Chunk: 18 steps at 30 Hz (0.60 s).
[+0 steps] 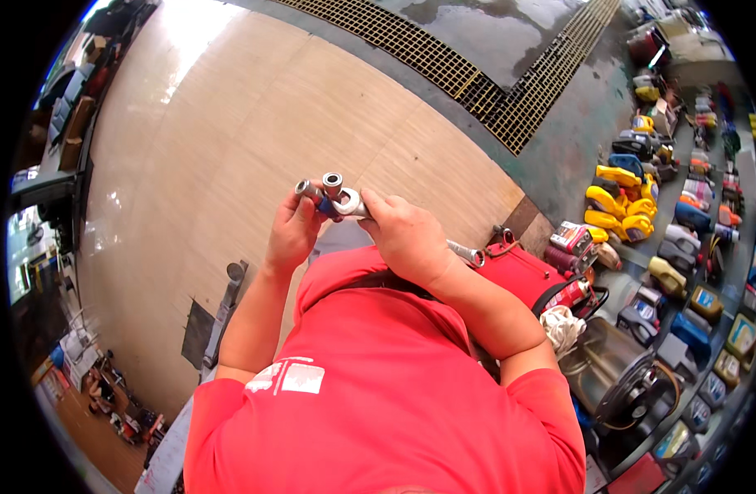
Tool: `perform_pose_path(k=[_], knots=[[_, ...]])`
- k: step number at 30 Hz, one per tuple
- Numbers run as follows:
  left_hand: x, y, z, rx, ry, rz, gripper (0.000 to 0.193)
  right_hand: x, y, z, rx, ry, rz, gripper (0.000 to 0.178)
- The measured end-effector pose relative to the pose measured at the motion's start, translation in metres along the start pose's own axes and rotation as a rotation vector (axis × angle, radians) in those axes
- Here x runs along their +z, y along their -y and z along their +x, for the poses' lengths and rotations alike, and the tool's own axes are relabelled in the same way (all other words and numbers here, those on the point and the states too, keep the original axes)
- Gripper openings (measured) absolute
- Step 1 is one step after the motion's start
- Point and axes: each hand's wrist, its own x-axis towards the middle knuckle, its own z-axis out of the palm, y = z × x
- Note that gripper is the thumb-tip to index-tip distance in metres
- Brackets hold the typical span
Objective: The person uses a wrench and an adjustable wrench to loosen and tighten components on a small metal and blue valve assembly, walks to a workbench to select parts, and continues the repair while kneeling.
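Observation:
In front of my chest, my right hand (411, 239) is closed around the middle of a silver wrench (352, 202). One rounded end points toward my left hand, and the other end sticks out behind my right wrist. My left hand (292, 235) pinches a metal fitting (332, 183) with two hollow round ends and a blue part between. The wrench's head lies against this fitting; whether it grips it, I cannot tell. My fingers partly cover the fitting's lower part.
A tan floor (230, 123) spreads ahead, bordered by a yellow floor grating (444, 66). Right of me stand a red fire extinguisher (569, 293), a white rag (562, 328), yellow bottles (617, 206) and shelves of several containers. A metal drum-like fan (641, 395) is at lower right.

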Motion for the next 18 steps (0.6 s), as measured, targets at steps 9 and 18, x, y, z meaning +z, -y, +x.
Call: perform_pose_path(k=[9, 18], knots=[[-0.046, -0.049, 0.151, -0.033, -0.135, 0.032, 0.034, -0.056, -0.021, 0.185, -0.016, 0.262, -0.077, 0.029], [-0.101, -0.125, 0.353, -0.046, -0.204, 0.294, 0.028, -0.102, -0.043, 0.394, 0.031, 0.296, 0.001, 0.028]])
